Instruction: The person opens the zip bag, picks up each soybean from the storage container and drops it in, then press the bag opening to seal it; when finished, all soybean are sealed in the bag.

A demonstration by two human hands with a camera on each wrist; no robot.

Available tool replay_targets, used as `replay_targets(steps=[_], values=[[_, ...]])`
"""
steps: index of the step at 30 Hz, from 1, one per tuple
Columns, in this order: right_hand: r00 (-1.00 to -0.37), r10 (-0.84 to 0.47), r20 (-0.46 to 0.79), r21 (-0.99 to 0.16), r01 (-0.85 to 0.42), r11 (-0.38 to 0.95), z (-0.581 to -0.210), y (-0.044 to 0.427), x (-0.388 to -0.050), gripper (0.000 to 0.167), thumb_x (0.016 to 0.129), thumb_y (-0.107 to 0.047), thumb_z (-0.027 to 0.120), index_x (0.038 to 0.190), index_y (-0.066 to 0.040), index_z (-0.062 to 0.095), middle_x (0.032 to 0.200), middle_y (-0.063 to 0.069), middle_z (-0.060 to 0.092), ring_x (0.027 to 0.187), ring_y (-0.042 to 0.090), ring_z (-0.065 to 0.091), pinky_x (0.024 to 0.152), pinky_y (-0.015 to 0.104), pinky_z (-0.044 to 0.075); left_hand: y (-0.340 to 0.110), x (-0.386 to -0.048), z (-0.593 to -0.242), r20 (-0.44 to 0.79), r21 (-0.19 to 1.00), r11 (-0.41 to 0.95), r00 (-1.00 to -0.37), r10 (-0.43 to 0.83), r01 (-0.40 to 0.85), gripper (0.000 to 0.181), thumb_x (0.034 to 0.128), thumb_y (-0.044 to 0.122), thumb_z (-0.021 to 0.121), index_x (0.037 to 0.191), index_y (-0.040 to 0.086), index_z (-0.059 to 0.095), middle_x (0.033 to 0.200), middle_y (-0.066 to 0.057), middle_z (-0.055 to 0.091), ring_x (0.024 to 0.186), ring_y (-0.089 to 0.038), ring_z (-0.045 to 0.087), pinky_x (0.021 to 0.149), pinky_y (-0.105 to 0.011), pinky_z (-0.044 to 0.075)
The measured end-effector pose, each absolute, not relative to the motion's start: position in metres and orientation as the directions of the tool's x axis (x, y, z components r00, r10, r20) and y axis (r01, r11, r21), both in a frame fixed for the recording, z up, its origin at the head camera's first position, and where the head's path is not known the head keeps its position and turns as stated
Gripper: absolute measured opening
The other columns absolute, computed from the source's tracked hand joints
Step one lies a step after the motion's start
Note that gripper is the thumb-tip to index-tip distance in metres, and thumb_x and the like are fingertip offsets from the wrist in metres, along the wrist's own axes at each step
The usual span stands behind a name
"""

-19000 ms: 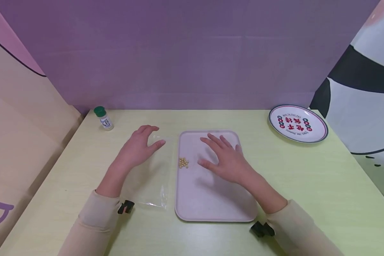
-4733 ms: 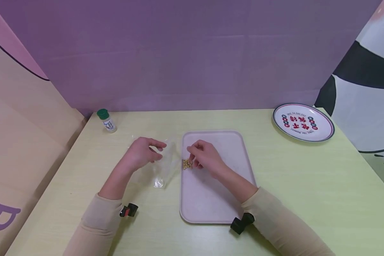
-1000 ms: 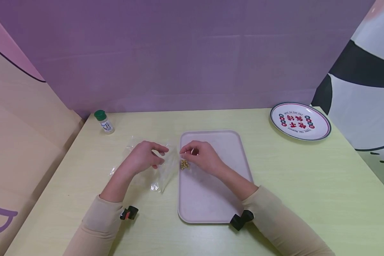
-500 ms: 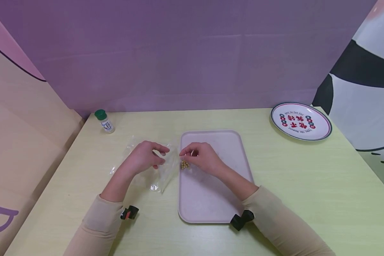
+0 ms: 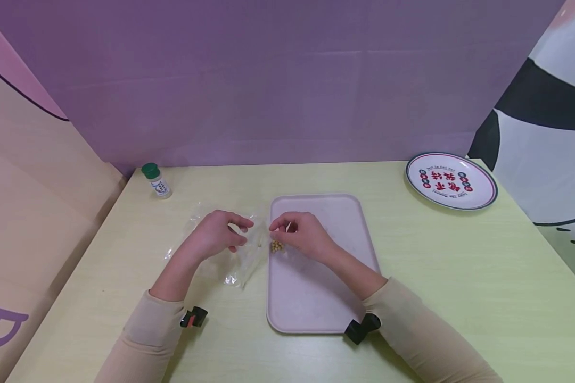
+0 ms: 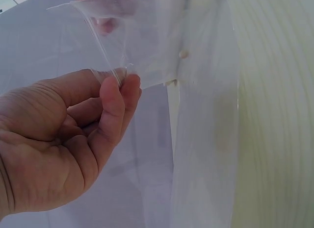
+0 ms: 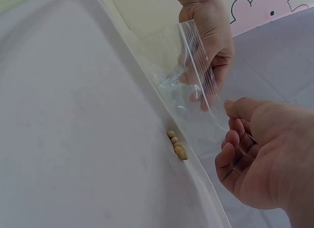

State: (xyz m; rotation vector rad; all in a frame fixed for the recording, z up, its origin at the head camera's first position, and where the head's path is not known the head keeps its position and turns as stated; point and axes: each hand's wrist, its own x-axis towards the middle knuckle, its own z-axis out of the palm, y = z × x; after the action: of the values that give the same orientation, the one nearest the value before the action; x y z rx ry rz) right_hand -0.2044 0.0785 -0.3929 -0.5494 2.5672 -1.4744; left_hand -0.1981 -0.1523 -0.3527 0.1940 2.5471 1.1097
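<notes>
A clear zip bag (image 5: 249,260) stretches between both hands, left of the tray. My left hand (image 5: 218,234) pinches the bag's mouth between thumb and fingertips, as the left wrist view shows. The right hand (image 5: 302,234) has curled fingers at the bag's opposite mouth edge, seemingly gripping the plastic; whether anything else is between the fingertips is hidden. One small pale round bean (image 6: 184,54) shows through the plastic. Below the right fingertips, a small heap of yellowish beans (image 7: 177,145) lies against the rim of the pale pink tray (image 5: 316,298).
A green-capped shaker bottle (image 5: 156,181) stands at the back left of the table. An oval plate (image 5: 450,197) with red lettering lies at the back right. A purple backdrop (image 5: 287,85) rises behind the table's far edge.
Earlier the bag lay flat under open hands, then the right hand was at the bean heap. It has since moved left to the bag's mouth. A bean now shows inside the bag.
</notes>
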Motion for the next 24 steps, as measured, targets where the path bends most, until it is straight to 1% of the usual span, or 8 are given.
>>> replay_targets(steps=[3, 7, 11, 17, 24], values=[[-0.943, -0.326, 0.069, -0.866, -0.219, 0.45, -0.3926, 0.0782, -0.2049, 0.006, 0.094, -0.016, 0.074, 0.096, -0.01, 0.073, 0.085, 0.001, 0.064, 0.074, 0.02, 0.054, 0.06, 0.027, 0.045, -0.1535, -0.1987, -0.3525, -0.273, 0.728, 0.685, -0.926, 0.26, -0.023, 0.038, 0.0905, 0.003, 0.072, 0.128, 0.005, 0.07, 0.116, -0.012, 0.067, 0.072, -0.02, 0.066, 0.079, -0.045, 0.056], [-0.954, -0.298, 0.039, -0.856, -0.186, 0.482, -0.3951, 0.0791, -0.2067, 0.007, 0.095, -0.016, 0.072, 0.098, -0.009, 0.071, 0.087, 0.002, 0.066, 0.077, 0.02, 0.055, 0.062, 0.028, 0.047, -0.1552, -0.1995, -0.3521, -0.281, 0.724, 0.689, -0.927, 0.25, -0.033, 0.038, 0.0909, 0.003, 0.072, 0.129, 0.006, 0.069, 0.117, -0.012, 0.067, 0.073, -0.021, 0.066, 0.078, -0.042, 0.055], [-0.94, -0.342, -0.021, -0.826, -0.176, 0.535, -0.3972, 0.0803, -0.2074, 0.006, 0.094, -0.014, 0.072, 0.097, -0.009, 0.071, 0.085, 0.002, 0.064, 0.077, 0.019, 0.056, 0.063, 0.027, 0.047, -0.1559, -0.2, -0.3521, -0.287, 0.722, 0.69, -0.927, 0.243, -0.043, 0.038, 0.091, 0.003, 0.072, 0.129, 0.006, 0.069, 0.118, -0.012, 0.067, 0.073, -0.021, 0.066, 0.078, -0.041, 0.055], [-0.914, -0.395, -0.095, -0.808, -0.161, 0.567, -0.3971, 0.082, -0.2067, 0.004, 0.09, -0.012, 0.076, 0.092, -0.01, 0.073, 0.079, 0.0, 0.062, 0.073, 0.017, 0.054, 0.062, 0.026, 0.045, -0.1563, -0.1996, -0.3516, -0.291, 0.724, 0.688, -0.926, 0.24, -0.049, 0.038, 0.0912, 0.004, 0.072, 0.129, 0.006, 0.069, 0.119, -0.013, 0.066, 0.073, -0.021, 0.066, 0.08, -0.044, 0.055], [-0.91, -0.402, -0.104, -0.774, -0.18, 0.607, -0.3974, 0.0827, -0.2077, 0.003, 0.088, -0.007, 0.076, 0.091, -0.009, 0.074, 0.077, -0.002, 0.064, 0.072, 0.014, 0.054, 0.063, 0.025, 0.045, -0.1578, -0.2001, -0.3516, -0.297, 0.721, 0.691, -0.925, 0.236, -0.055, 0.038, 0.0918, 0.004, 0.071, 0.13, 0.007, 0.069, 0.12, -0.012, 0.066, 0.073, -0.021, 0.066, 0.08, -0.043, 0.055]])
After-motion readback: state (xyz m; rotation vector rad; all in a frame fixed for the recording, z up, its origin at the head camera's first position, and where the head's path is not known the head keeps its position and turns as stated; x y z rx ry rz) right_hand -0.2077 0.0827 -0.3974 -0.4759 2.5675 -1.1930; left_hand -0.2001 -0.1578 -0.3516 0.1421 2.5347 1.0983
